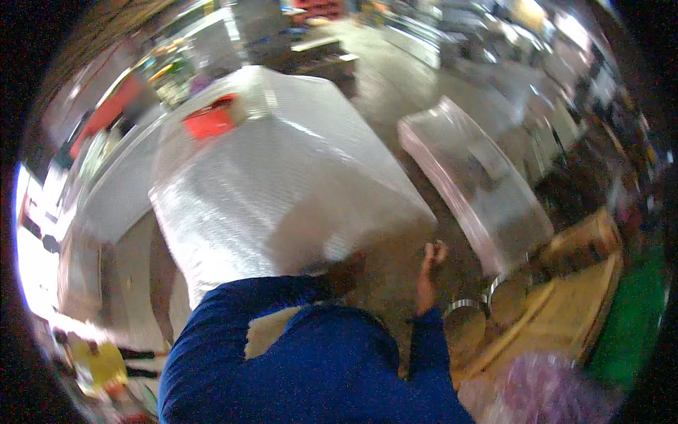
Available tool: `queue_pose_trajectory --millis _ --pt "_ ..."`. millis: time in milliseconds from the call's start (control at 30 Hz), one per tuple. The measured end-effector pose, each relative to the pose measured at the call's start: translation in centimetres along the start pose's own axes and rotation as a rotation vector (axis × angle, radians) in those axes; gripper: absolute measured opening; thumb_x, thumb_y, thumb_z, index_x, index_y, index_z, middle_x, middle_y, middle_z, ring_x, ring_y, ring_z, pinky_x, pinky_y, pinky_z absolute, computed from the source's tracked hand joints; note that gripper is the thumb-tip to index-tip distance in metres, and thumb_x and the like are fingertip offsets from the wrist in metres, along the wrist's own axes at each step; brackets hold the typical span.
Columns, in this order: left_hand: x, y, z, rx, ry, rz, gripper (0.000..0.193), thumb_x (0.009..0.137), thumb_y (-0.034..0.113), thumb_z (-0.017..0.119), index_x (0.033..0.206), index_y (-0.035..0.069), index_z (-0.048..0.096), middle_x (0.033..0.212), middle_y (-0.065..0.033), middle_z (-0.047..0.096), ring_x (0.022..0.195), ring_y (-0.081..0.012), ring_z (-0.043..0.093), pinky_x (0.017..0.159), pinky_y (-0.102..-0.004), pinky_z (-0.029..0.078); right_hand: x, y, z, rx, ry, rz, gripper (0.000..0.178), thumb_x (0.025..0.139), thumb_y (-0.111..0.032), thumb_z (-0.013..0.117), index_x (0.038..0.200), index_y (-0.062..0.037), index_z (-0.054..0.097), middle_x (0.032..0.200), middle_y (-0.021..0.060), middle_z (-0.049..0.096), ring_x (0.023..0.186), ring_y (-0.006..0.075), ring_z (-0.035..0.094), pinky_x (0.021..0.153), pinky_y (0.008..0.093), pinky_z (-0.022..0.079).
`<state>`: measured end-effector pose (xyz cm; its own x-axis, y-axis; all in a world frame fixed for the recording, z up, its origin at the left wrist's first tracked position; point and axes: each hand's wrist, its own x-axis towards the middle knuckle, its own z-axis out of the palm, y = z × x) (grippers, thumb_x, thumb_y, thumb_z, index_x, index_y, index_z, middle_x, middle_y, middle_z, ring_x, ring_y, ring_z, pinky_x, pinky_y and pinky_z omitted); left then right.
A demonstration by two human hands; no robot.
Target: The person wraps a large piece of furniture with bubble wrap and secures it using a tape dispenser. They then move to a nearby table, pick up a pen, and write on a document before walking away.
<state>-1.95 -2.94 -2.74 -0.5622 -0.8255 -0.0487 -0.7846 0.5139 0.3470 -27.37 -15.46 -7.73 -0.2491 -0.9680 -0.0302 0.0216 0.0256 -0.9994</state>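
A large flat-topped piece wrapped in clear bubble wrap (318,162) stands in front of me, its near part in my shadow. My left hand (347,273) is at its near edge, dark and blurred. Whether it grips the wrap cannot be made out. To the right, beside the near right corner, my right hand (428,272) is raised with its fingers loosely bent and apart. Nothing shows in it. Both arms wear blue sleeves (240,311).
A red box-like thing (210,121) lies on the wrapped top's far left. Another long wrapped piece (480,184) stands right, across a narrow gap. Wooden furniture (558,304) and round metal-rimmed pieces (466,321) are near right. A person in yellow (99,364) is at lower left.
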Motion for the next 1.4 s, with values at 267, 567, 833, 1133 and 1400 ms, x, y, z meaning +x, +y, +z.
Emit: queue_pose_trajectory --millis 267,567,833,1133,1400 --pt "0.1 1.9 1.7 -0.308 0.060 -0.030 0.032 0.088 0.031 0.066 0.112 0.010 0.068 0.105 -0.0159 0.069 0.099 -0.0381 0.066 0.089 -0.0506 0.052 -6.2 -29.8 17.6 -0.145 -0.595 -0.861 0.038 0.098 -0.022 0.060 0.128 0.0008 0.059 0.122 0.0159 0.065 0.115 0.0303 0.061 0.104 0.0429 0.043" --pt "-18.3 5.1 -11.5 -0.688 0.454 -0.112 0.032 0.090 0.032 0.067 0.113 0.010 0.071 0.104 -0.0174 0.072 0.099 -0.0377 0.068 0.087 -0.0482 0.053 -13.0 -40.3 43.6 -0.704 -0.658 -1.687 0.061 0.096 -0.031 0.060 0.146 -0.0019 0.043 0.134 0.0238 0.056 0.120 0.0428 0.054 0.104 0.0512 0.041" --pt "-29.7 1.5 -18.6 -1.088 0.789 -0.243 0.027 0.101 0.020 0.058 0.118 0.001 0.066 0.116 -0.0145 0.071 0.106 -0.0250 0.066 0.096 -0.0382 0.051 -14.3 -37.0 42.7 -0.559 -0.626 -1.479 0.053 0.094 -0.015 0.063 0.143 -0.0058 0.048 0.133 0.0207 0.056 0.122 0.0426 0.051 0.105 0.0519 0.039" --pt "-28.1 -3.2 -30.6 -1.132 1.023 -0.091 0.070 0.099 0.053 0.046 0.140 -0.004 0.051 0.122 -0.0146 0.065 0.112 -0.0224 0.060 0.095 -0.0363 0.047 -20.7 -33.5 20.9 -0.462 -0.629 -1.436 0.038 0.092 -0.019 0.067 0.124 -0.0028 0.057 0.113 0.0138 0.059 0.105 0.0348 0.058 0.095 0.0484 0.047" --pt "-17.1 0.6 -31.9 -1.147 0.291 -0.010 0.039 0.094 0.025 0.071 0.120 -0.003 0.066 0.109 -0.0119 0.068 0.102 -0.0191 0.064 0.089 -0.0322 0.049 -22.4 -28.0 10.6 -0.544 -0.434 -1.106 0.043 0.089 -0.013 0.070 0.128 -0.0024 0.055 0.108 0.0112 0.060 0.100 0.0321 0.060 0.100 0.0537 0.047"
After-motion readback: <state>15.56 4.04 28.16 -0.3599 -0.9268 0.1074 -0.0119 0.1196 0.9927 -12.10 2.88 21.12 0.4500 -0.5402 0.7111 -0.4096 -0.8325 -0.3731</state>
